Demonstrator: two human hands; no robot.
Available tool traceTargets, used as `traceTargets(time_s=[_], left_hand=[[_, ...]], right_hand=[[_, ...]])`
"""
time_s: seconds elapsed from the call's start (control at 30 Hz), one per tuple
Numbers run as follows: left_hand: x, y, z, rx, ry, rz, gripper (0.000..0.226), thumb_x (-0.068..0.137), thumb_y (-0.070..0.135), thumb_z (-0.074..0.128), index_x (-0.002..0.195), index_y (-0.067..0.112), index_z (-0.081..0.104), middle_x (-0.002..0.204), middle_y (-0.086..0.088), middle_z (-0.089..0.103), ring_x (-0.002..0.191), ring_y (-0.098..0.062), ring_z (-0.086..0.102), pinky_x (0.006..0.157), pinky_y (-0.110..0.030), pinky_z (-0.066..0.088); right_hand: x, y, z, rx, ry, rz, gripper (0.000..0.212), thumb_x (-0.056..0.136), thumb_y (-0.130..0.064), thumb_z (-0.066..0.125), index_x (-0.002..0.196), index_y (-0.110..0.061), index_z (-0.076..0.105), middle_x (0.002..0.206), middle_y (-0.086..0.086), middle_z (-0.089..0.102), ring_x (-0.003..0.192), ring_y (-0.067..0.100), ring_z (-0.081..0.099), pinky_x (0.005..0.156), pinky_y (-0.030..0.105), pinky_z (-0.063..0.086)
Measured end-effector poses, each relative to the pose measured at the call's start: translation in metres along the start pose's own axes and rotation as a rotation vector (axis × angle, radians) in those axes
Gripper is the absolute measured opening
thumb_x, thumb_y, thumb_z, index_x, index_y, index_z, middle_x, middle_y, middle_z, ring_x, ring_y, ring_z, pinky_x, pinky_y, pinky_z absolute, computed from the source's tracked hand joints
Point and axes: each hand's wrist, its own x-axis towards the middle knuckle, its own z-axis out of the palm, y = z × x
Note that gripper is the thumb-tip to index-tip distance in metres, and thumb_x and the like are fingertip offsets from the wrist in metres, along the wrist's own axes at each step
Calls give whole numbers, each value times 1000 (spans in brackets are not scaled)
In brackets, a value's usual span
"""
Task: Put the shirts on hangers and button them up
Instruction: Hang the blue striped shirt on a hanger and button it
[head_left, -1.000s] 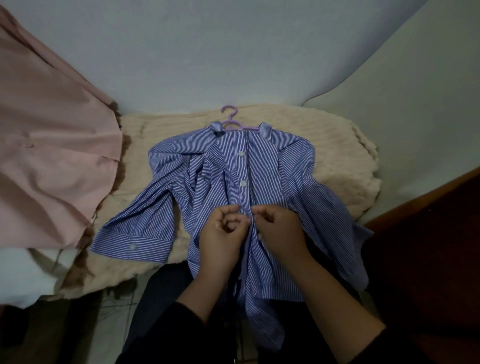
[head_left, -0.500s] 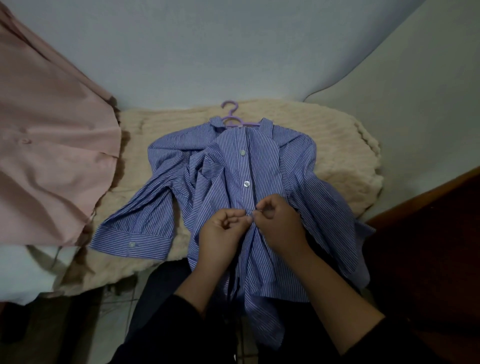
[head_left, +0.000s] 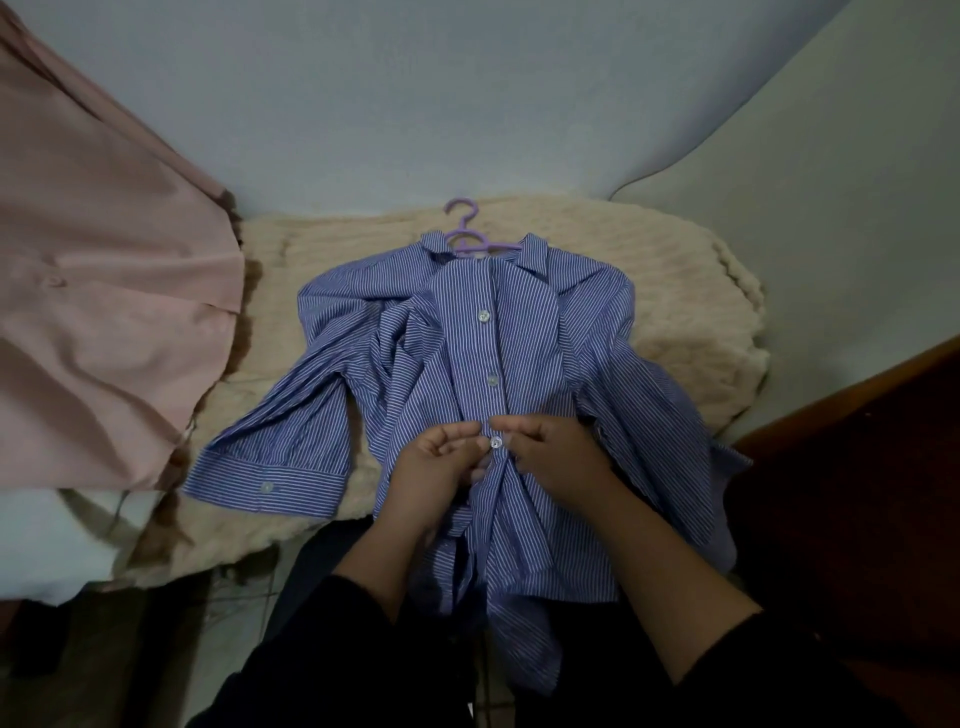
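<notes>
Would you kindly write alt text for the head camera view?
Both hands, left hand and right hand, pinch the front of a blue striped shirt around its third button. The shirt lies on a purple hanger over a cream blanket; a pink garment hangs left.

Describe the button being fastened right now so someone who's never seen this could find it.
Find the blue striped shirt lying on the cream blanket. Three pale buttons run down its front; take the lowest button, between the left hand and the right hand. The other two lie bare above it.
</notes>
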Motion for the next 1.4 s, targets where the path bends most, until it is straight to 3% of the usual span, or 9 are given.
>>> traceTargets(time_s=[0.17,0.37,0.63,0.8,0.9,1.03,1.17,1.27,1.4], left_hand=[[7,18,3,38,38,54,14,86,2,65,99,9,66,80,-3,68,71,-11,62,61,-20,53],[40,67,11,88,65,151,15,88,5,64,101,12,64,78,0,68,72,-10,63,62,-21,53],[124,156,21,102,217,361,6,89,8,63,94,12,63,73,-2,62,59,-9,56,50,-17,47],[195,179,26,386,307,453,18,84,22,71,97,13,63,81,3,61,73,-10,57,73,-24,45],[224,179,35,601,266,458,25,80,27,74,98,19,59,93,5,57,81,-12,54,70,-23,40],[255,165,31,868,215,338,55,76,24,75,125,12,53,116,-2,56,103,-22,58,83,-27,44],[257,159,22,962,208,310,50,85,15,62,133,12,48,128,-8,56,106,-26,59,84,-29,45],[241,166,15,860,241,391,38,91,10,54,129,11,50,119,-4,60,86,-15,56,72,-21,37],[212,176,11,787,223,479,38,88,1,48,123,13,55,114,-5,60,84,-16,56,69,-21,37]], right_hand=[[11,-7,-7,114,71,-19,29,90,-1,55,109,-20,66,87,-4,64,73,5,58,63,16,49],[53,-41,-20,51,166,-110,24,90,-4,57,111,-8,67,98,-1,66,93,10,61,74,16,47],[152,-105,-48,1,344,-281,19,89,-2,55,100,-6,70,75,-8,63,68,7,56,64,20,45],[224,-105,-68,-298,430,-159,25,87,-11,55,109,-10,68,111,10,66,103,26,59,86,28,46],[250,-97,-68,-594,368,-53,28,85,-27,59,112,-22,66,119,6,62,110,29,55,93,35,44],[267,-97,-58,-827,252,-3,33,91,-41,51,121,-29,58,129,0,55,123,25,43,97,37,30],[276,-99,-55,-1052,128,40,26,93,-34,46,112,-31,63,125,-4,55,123,23,37,93,41,27],[270,-111,-61,-1063,30,56,28,95,-34,42,108,-27,66,120,-2,57,120,23,40,95,41,27],[240,-130,-68,-850,-48,33,33,86,-52,55,87,-22,69,100,1,64,104,22,51,85,37,29]])
